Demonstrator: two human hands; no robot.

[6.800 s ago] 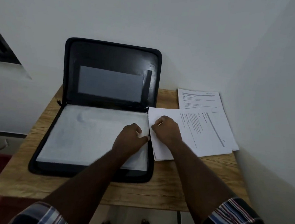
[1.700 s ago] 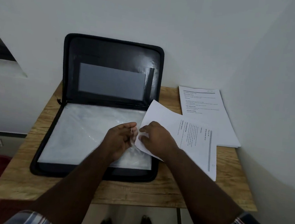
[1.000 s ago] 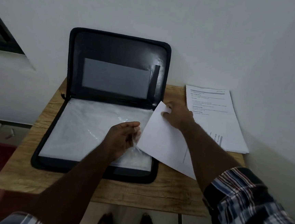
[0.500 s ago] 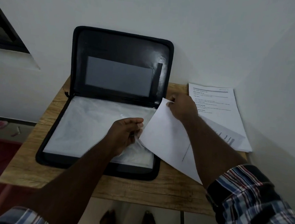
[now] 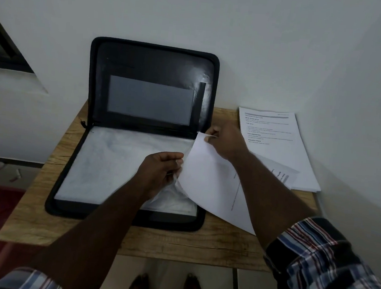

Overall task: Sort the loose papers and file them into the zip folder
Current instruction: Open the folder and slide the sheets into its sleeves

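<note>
Two hands work over the open zip folder (image 5: 119,212) lying on the wooden tabletop (image 5: 39,223): the left hand (image 5: 157,173) pinches the edge of a clear plastic sleeve (image 5: 114,160) inside it. The right hand (image 5: 225,140) pinches the top corner of a loose sheet (image 5: 207,182), tilted against the folder's right edge. Farther right, by the wall, lies the stack of printed papers (image 5: 283,152).

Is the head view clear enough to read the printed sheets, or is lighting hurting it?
Head view: dim, bluish, underexposed; headings on the paper stack show, body text unreadable; faint sheen on the zip folder lid; wide-angle bend at the edges; right hand slightly soft.
</note>
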